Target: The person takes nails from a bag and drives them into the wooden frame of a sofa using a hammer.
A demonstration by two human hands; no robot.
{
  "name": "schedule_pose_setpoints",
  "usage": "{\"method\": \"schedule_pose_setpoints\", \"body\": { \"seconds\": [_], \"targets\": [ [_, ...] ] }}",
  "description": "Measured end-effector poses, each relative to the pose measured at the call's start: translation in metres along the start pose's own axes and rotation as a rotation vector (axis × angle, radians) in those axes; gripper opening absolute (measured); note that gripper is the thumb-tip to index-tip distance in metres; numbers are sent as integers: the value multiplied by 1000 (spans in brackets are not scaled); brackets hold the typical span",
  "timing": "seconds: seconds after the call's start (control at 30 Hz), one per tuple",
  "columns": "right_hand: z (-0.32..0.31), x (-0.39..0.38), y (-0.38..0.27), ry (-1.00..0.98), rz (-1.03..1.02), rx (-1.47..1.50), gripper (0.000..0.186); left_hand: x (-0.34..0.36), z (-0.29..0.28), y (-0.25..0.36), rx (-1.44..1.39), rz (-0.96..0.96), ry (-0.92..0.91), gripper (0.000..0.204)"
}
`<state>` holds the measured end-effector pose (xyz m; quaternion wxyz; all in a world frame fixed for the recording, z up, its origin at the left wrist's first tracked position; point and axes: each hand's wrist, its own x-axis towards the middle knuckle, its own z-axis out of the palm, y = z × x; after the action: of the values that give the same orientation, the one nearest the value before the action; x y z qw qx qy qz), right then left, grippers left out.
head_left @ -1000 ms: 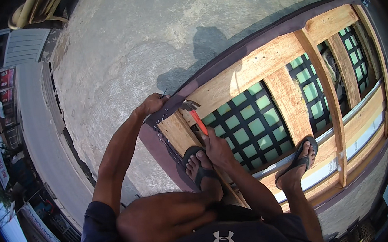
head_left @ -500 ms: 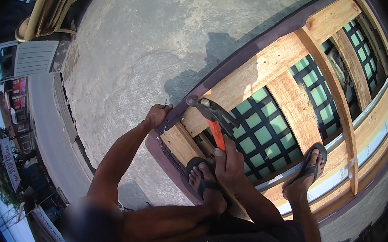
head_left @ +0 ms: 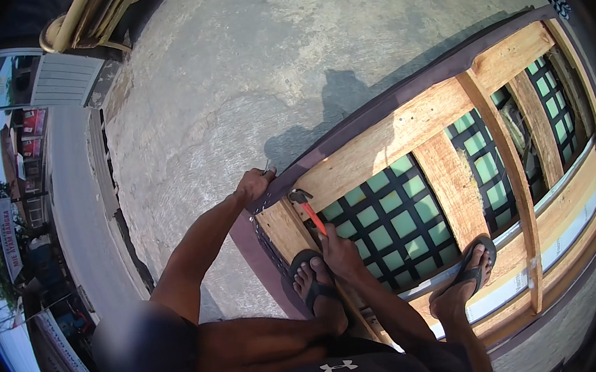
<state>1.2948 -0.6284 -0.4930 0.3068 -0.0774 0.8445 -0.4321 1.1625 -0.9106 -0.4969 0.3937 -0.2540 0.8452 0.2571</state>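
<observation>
The person is crouching on a big wooden frame point(head_left: 407, 129) that is lying flat on the concrete ground point(head_left: 231, 85). The right hand point(head_left: 340, 252) is closing tight around the red handle of a hammer point(head_left: 309, 212), and its dark metal head is sitting by the frame's corner. The left hand point(head_left: 255, 184) is pinching the dark fabric edge point(head_left: 376, 107) there, maybe with a small nail, but that is too tiny to tell. The hammer looks hard and heavy at the head, so gripping low on the handle seems best. The planks look stiff and rough. The fabric looks soft and bendy. Green panels behind black crossing straps point(head_left: 380, 221) are showing between the planks.
</observation>
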Motion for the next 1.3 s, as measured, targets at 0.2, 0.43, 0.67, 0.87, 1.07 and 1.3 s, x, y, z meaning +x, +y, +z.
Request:
{"method": "schedule_pose_setpoints", "body": {
  "seconds": [0.2, 0.43, 0.67, 0.87, 1.07, 1.3],
  "targets": [
    [-30, -40, -24, 482, -406, 115, 29, -30, 9, 9, -24, 36, 26, 58],
    [-50, -15, -79, 432, -339, 439, 21, -19, -14, -24, -47, -17, 147, 60],
    [-34, 17, -48, 135, -167, 167, 18, -8, -22, 0, 48, 14, 194, 60],
    [-23, 8, -20, -114, 17, -170, 31, -13, -3, 3, 66, -2, 149, 56],
    [-40, -35, -31, 403, -414, 395, 18, -27, 17, -9, 13, 8, 105, 60],
    [-42, 15, -61, 170, -246, 152, 15, -13, -23, -6, 150, 61, 140, 46]
  ]
}}
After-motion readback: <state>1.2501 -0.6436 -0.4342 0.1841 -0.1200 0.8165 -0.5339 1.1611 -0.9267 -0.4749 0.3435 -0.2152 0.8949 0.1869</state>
